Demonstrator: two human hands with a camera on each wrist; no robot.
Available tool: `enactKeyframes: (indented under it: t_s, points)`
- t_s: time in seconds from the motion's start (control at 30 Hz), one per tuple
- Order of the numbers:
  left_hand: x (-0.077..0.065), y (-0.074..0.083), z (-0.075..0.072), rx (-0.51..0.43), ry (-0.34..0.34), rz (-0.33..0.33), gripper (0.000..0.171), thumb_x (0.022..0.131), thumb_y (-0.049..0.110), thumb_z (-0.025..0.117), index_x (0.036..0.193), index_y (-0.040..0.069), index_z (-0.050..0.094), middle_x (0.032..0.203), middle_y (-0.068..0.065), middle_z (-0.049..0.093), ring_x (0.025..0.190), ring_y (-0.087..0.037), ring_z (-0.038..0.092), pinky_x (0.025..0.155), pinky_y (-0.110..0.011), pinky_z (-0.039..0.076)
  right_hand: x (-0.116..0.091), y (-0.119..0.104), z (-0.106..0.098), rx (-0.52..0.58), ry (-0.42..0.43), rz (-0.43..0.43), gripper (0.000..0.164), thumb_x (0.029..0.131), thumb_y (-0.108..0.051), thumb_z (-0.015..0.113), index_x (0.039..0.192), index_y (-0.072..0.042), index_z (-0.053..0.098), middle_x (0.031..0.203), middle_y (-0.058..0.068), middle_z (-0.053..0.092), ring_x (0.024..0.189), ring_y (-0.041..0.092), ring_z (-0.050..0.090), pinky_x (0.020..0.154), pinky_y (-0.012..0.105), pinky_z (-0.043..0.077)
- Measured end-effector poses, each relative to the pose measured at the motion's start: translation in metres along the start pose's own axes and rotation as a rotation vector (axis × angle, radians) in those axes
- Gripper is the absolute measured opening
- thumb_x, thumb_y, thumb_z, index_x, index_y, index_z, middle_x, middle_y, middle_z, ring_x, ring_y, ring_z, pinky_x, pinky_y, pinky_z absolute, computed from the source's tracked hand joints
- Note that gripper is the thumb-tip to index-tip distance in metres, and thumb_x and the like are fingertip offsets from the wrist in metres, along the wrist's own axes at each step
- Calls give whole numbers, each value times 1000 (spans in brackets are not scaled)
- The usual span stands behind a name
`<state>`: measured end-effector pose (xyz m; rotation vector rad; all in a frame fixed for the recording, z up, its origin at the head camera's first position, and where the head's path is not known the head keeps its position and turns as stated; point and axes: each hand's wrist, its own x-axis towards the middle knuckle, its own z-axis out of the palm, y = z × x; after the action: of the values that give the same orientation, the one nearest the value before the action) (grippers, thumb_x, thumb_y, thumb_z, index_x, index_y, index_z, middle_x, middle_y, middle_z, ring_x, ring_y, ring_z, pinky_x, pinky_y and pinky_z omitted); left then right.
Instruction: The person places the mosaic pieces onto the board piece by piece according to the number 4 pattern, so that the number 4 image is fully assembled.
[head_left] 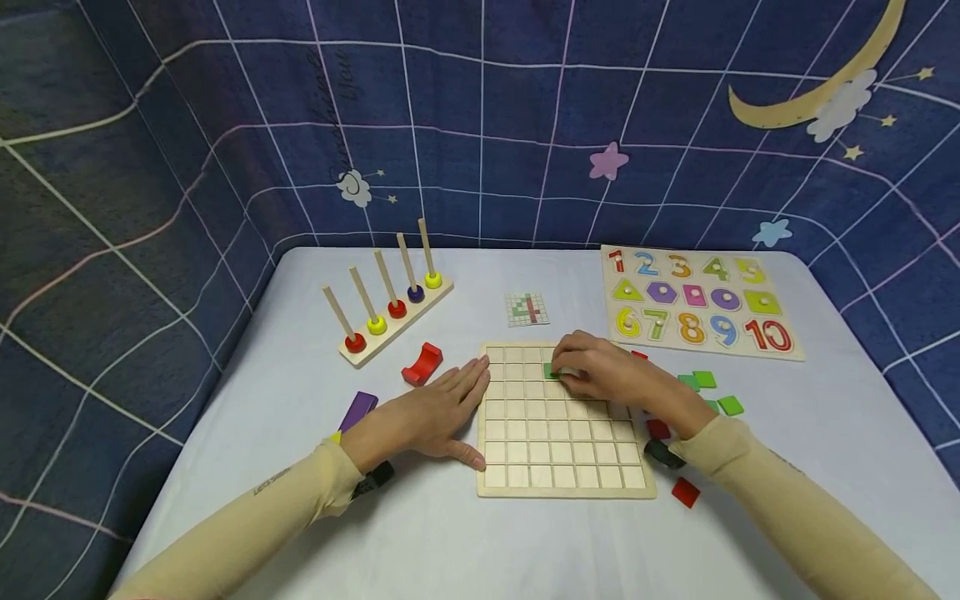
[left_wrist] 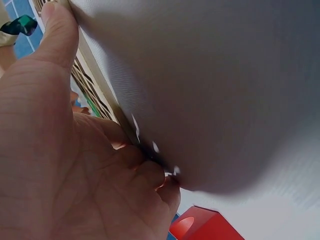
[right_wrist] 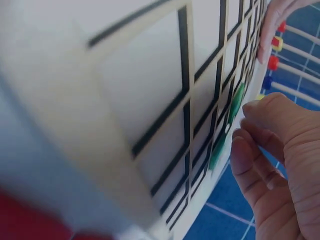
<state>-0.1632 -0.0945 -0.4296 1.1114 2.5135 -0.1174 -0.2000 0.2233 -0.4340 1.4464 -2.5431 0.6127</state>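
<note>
A wooden grid board [head_left: 566, 487] lies flat on the white table. My left hand [head_left: 450, 408] rests along its left edge, fingers stretched and thumb spread toward the near corner. Over the board's far rows is my right hand [head_left: 596, 367], its bent fingertips right at a green square tile [head_left: 550, 372]. In the right wrist view, thumb and fingers show a small gap with nothing visible between them. Two green tiles are seen there, one upper tile [right_wrist: 237, 101] and one lower tile [right_wrist: 217, 153]; the hand covers the second one in the head view.
Beyond the board lies a small pattern card [head_left: 527, 309]. Green tiles [head_left: 731, 406] and red tiles [head_left: 686, 492] are scattered right. A peg stand with rings [head_left: 397, 321], a red arch block [head_left: 423, 364] and a purple block [head_left: 358, 410] stand left. A number puzzle [head_left: 701, 300] is back right.
</note>
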Motion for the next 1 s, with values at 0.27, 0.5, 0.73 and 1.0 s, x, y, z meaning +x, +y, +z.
enactKeyframes:
  t_s: [0.27,0.5,0.73,1.0]
  points:
    - [-2,-2,2,-22,9,-2,131,87,83,63,172,1,8,182,-18,-1,171,-33,5,139,-45,16,-18,5,-14,-4,1,64,18,88,6,82,104,-1,80,108,10,73,93,18,65,74,26,60]
    - [0,-1,2,-49,0,7,129,88,80,65,172,1,6,182,-18,-4,171,-33,3,139,-45,15,-41,8,-28,-19,-53,168,17,90,2,82,106,-2,80,109,8,73,97,20,67,80,33,64]
    - [1,0,1,-43,3,15,129,89,80,65,171,0,6,182,-18,-3,171,-33,3,139,-46,15,-71,9,-46,-2,-64,325,20,89,2,83,108,-5,81,113,7,72,95,20,66,80,36,65]
    - [2,0,3,-39,1,6,130,88,81,65,171,0,8,182,-17,-2,171,-33,4,139,-45,15,-101,20,-61,-16,-78,416,24,87,2,85,107,-11,82,112,3,73,96,18,65,79,32,64]
